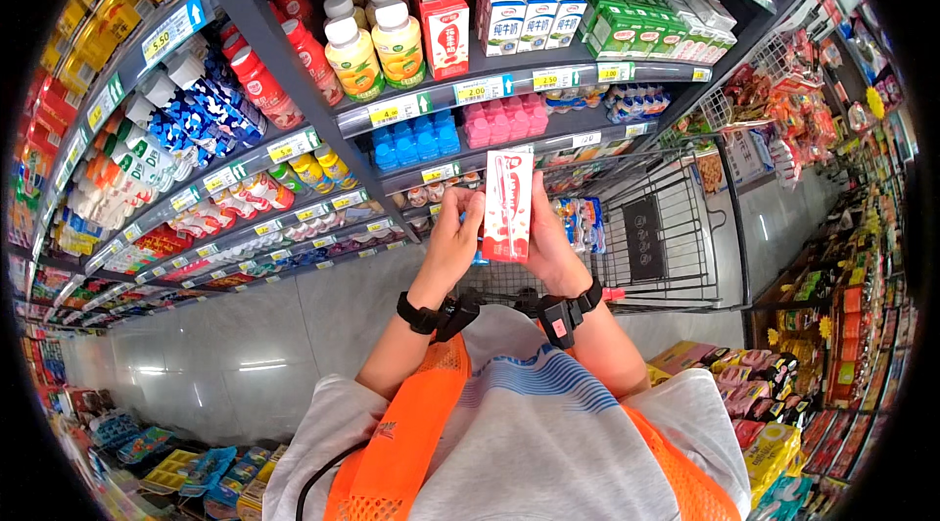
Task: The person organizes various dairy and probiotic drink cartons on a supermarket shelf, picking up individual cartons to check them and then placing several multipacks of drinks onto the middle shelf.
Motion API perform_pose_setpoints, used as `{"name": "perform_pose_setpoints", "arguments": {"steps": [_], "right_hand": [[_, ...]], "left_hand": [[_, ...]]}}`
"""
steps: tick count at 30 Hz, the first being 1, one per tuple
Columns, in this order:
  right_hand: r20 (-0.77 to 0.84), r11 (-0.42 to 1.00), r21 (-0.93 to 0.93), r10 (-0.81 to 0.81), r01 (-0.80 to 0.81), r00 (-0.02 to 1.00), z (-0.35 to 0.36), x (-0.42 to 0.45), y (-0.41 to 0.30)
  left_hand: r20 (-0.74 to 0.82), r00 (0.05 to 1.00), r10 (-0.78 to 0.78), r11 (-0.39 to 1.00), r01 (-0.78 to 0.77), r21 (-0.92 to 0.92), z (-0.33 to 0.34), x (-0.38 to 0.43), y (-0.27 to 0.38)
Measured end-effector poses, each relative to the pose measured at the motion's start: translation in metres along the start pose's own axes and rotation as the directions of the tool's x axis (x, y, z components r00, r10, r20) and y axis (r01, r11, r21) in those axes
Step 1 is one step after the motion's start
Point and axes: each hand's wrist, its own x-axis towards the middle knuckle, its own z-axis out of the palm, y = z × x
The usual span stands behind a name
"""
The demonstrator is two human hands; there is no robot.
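Observation:
A red and white drink carton (508,205) with a straw attached to its face is held up in front of my chest. My right hand (552,242) grips its right side, the fingers partly hidden behind it. On the other side, my left hand (457,227) has its thumb against the carton's left edge and its fingers bent, some of them out of sight. Matching red cartons (448,36) stand in a row on the shelf ahead. Each wrist wears a black strap with a small device.
A wire shopping cart (672,227) stands just beyond my hands, with packs of small bottles (584,223) in it. Drink shelves (440,106) rise ahead, carrying yellow juice bottles (399,47) and white milk cartons (505,21). Stacked packaged goods (756,381) sit at my right.

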Motion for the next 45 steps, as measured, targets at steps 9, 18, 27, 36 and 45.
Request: {"name": "perform_pose_setpoints", "arguments": {"steps": [9,18,27,36,45], "right_hand": [[0.086,0.988,0.123,-0.108,0.097,0.990,0.001,0.006,0.002],[0.151,0.977,-0.015,-0.208,0.212,0.966,0.022,0.001,-0.004],[0.266,0.973,0.145,-0.211,0.177,0.941,0.018,0.000,-0.001],[0.032,0.747,-0.525,-0.462,0.408,0.887,0.021,0.003,-0.019],[0.312,0.661,-0.653,-0.208,0.368,0.927,0.033,0.003,-0.078]], "left_hand": [[0.091,0.996,-0.019,0.993,0.030,-0.118,0.001,-0.005,0.006],[0.288,0.958,-0.014,0.587,0.241,-0.773,-0.022,-0.012,0.010],[0.577,0.813,0.076,0.618,0.415,-0.667,-0.033,-0.003,0.019],[0.417,0.894,-0.165,0.851,0.343,-0.398,-0.017,0.005,-0.001],[0.607,0.794,-0.025,0.865,0.321,-0.385,-0.037,0.009,0.010]]}}
